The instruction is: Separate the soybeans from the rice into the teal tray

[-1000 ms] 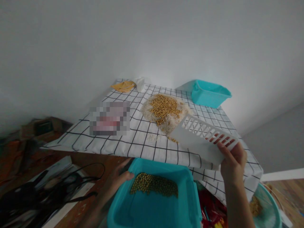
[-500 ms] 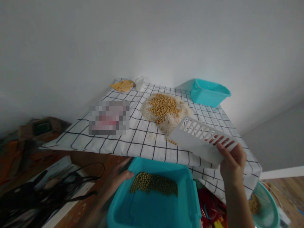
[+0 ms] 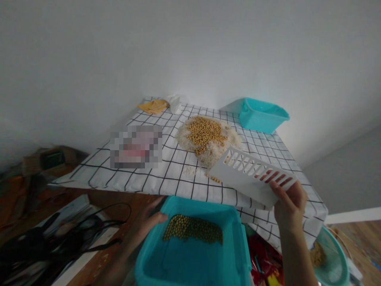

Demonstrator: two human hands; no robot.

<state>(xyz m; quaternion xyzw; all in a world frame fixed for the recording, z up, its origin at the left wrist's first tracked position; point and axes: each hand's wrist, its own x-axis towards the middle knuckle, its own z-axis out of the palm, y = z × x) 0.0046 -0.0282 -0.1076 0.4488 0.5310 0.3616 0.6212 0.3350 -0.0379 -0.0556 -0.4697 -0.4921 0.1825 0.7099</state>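
My left hand (image 3: pixel 153 220) grips the left rim of a teal plastic bin (image 3: pixel 190 260), held just below the table's front edge. Round yellowish beans (image 3: pixel 190 229) lie along the bin's far side. In my right hand (image 3: pixel 290 204) is a white plastic slotted panel (image 3: pixel 238 176), tilted over the front right of the table. Its left end is beside a heap of white grains (image 3: pixel 212 153), which look like rice. More yellow beans (image 3: pixel 205 133) are piled on top of that heap, and a few lie by the panel's lower left corner.
A second teal bin (image 3: pixel 262 117) stands at the back right of the checked tablecloth (image 3: pixel 175 174). Yellow cloth-like strips (image 3: pixel 153 106) and a white crumpled item (image 3: pixel 174 104) lie at the back left. A blurred-out patch (image 3: pixel 137 147) covers something. A teal basket (image 3: pixel 331 258) is below right.
The panel in my right hand has shifted very slightly to the left. My left hand and the bin stay nearly where they were.
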